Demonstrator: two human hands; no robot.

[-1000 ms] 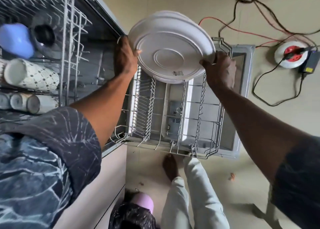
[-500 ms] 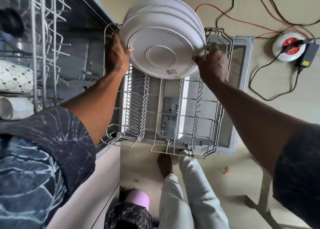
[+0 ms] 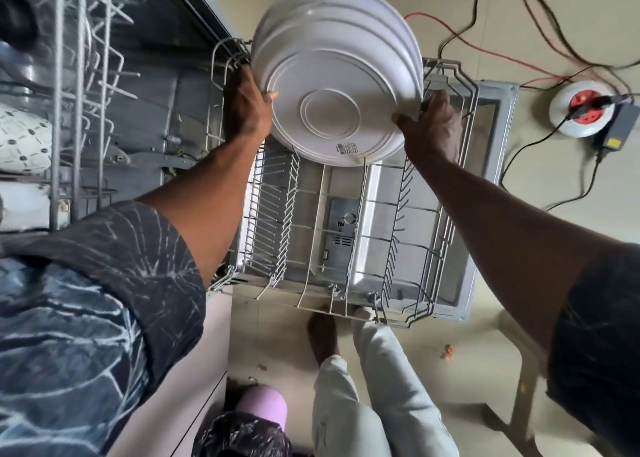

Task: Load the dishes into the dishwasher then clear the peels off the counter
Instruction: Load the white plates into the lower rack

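— Where did we have the plates at that moment?

— We held the stack of plates (image 3: 332, 86) on edge between both hands, undersides toward us, over the far end of the lower rack (image 3: 398, 221). Our left hand (image 3: 246, 106) gripped the left rim, thumb on the base and fingers wrapped behind. Our right hand (image 3: 433, 127) clasped the right rim the same way. We couldn't tell whether the bottom edge was touching the wires.

— Was anything standing in the slots?

— Nothing we could see. The lower rack was drawn out over the open door (image 3: 491, 165), its tines bare. At the left, the upper rack (image 3: 79, 75) carried a patterned mug (image 3: 20, 141) and other cups.

— So how far along were we?

— About midway through the loading, by our reckoning. The cups were in and the plates weren't seated. We judged they'd have to be parted and stood one by one between the tines.

— And the peels?

— The table wasn't in view, so we couldn't say. We saw only a few orange scraps (image 3: 447, 351) on the floor and a black bin bag (image 3: 242, 436) near our feet.
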